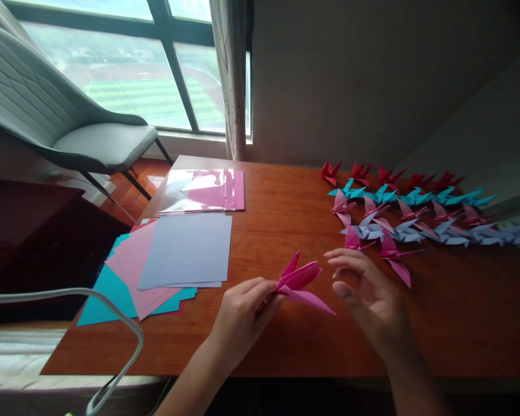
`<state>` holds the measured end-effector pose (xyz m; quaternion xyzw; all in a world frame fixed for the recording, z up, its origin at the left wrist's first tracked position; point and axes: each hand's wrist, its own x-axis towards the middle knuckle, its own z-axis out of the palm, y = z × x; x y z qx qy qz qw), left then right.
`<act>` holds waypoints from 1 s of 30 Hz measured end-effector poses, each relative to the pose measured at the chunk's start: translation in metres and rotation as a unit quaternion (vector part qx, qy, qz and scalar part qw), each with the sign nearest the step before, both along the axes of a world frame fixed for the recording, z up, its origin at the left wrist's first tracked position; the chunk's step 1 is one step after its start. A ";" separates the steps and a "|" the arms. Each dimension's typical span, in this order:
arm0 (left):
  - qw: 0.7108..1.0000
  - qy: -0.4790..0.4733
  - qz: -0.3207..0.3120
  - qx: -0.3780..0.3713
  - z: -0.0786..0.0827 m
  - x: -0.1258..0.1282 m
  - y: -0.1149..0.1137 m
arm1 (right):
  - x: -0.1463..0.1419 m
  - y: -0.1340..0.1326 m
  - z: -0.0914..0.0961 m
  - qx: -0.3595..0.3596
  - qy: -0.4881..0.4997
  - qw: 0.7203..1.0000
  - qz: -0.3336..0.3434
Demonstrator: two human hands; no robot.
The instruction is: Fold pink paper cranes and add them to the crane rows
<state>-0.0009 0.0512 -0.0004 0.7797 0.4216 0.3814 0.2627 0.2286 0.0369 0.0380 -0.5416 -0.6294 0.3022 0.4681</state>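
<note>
Near the front of the table, my left hand (247, 306) pinches a magenta origami crane (301, 280) by one end, its wings and points spread toward the right. Just to the right of it, my right hand (370, 294) is raised with thumb and fingers apart, holding nothing and not touching the crane. Behind my right hand, two finished magenta cranes stand on the table; the nearer one (392, 254) has its wings spread, and the other (354, 240) is partly covered by my fingers.
Rows of red (385, 175), turquoise (387, 195), pink (407, 211) and pale lilac cranes (405, 231) line the right side. Coloured paper sheets (186, 248) lie fanned on the left, below a clear packet (199, 190). A white cable-like tube (125, 323) curves at lower left.
</note>
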 end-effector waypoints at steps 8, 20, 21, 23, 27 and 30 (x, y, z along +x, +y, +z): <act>0.997 0.038 0.009 0.070 -0.007 0.003 -0.004 | -0.038 -0.002 0.009 0.110 -0.227 0.964 0.080; 0.996 0.051 0.018 0.076 -0.009 0.002 -0.006 | -0.038 0.000 0.009 0.140 -0.248 0.957 0.062; 0.995 0.055 0.017 0.082 -0.009 0.002 -0.006 | -0.038 0.001 0.010 0.138 -0.247 0.957 0.062; 0.993 0.066 0.011 0.094 -0.008 0.002 -0.007 | -0.038 0.002 0.011 0.137 -0.249 0.956 0.064; 0.989 0.096 -0.006 0.110 -0.006 0.004 -0.007 | -0.036 0.008 0.014 0.143 -0.288 0.942 0.101; 0.988 0.104 -0.009 0.117 -0.006 0.004 -0.006 | -0.032 0.014 0.022 0.150 -0.321 0.925 0.142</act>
